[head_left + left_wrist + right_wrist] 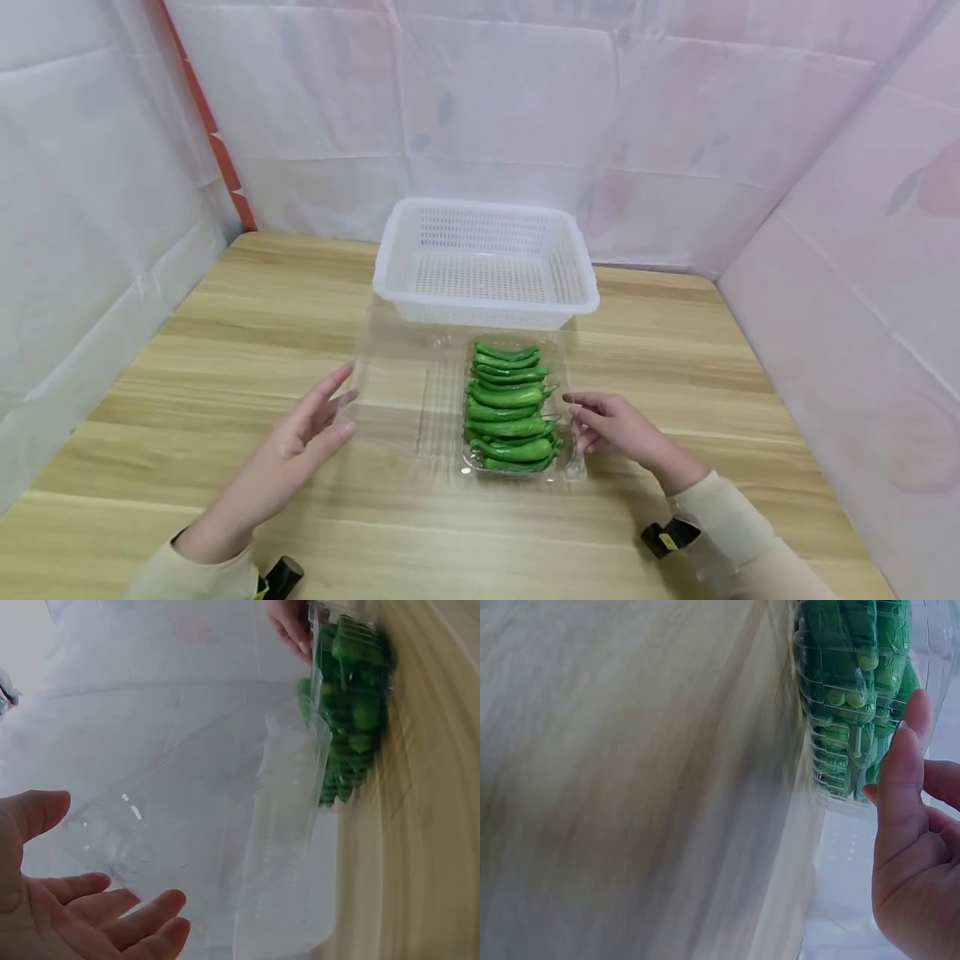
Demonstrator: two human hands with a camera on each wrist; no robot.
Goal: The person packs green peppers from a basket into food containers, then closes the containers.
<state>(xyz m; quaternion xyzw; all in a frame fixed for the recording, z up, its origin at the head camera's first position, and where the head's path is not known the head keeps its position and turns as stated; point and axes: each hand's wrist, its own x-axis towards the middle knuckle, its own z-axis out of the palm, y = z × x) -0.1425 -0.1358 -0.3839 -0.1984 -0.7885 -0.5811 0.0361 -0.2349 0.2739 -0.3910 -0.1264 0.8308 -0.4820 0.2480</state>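
A clear plastic clamshell box [576,467] lies on the table with its lid [390,392] swung out to the left. Several green chili peppers [510,398] are stacked crosswise in its base. My left hand [300,437] is at the lid's left edge, thumb and fingers spread apart. In the left wrist view the lid's corner comes between the thumb and the fingers, which are not closed on it. On the other side, my right hand [611,425] holds the base's right rim between thumb and fingers; part of its grip is hidden in the head view.
Right behind the box stands a white plastic basket [487,310] with slotted walls. The wooden table [225,333] is bounded at the back and sides by walls hung with pale printed sheeting [510,100].
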